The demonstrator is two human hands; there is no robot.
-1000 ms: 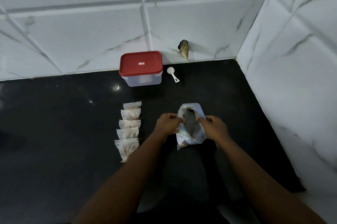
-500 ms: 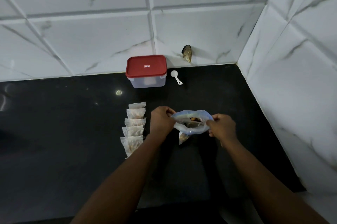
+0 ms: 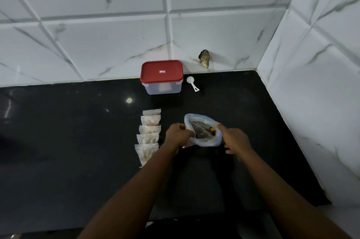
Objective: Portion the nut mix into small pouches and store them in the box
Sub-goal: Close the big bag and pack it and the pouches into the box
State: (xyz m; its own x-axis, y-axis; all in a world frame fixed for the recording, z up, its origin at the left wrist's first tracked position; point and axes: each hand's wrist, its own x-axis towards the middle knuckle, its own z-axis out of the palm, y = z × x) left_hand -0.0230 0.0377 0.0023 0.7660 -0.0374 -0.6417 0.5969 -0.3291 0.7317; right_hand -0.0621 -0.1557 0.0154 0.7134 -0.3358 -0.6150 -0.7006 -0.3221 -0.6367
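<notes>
While both hands held the nut-mix bag (image 3: pixel 211 142) open over the black counter (image 3: pixel 78 141), the portioning looked well advanced and the storing not yet begun. The left hand (image 3: pixel 178 135) pinched the bag's left rim and the right hand (image 3: pixel 236 139) gripped its right rim, thumb on top. This made the mouth gape, and dark mix with an orange piece showed inside.

Just beside the left hand lay a row of small pouches (image 3: pixel 149 133), each overlapping the next. Most showed brown contents, but whether the farthest one was filled could not be told.

The box (image 3: pixel 165 88) stood at the back against the tiled wall with its red lid (image 3: pixel 161 71) on, and what it held could not be made out. The white scoop (image 3: pixel 191 83) lay just beside it, in neither hand.

By that showing, some mix was left to portion. The lid had yet to come off, and every pouch in the row had yet to go into the box.
</notes>
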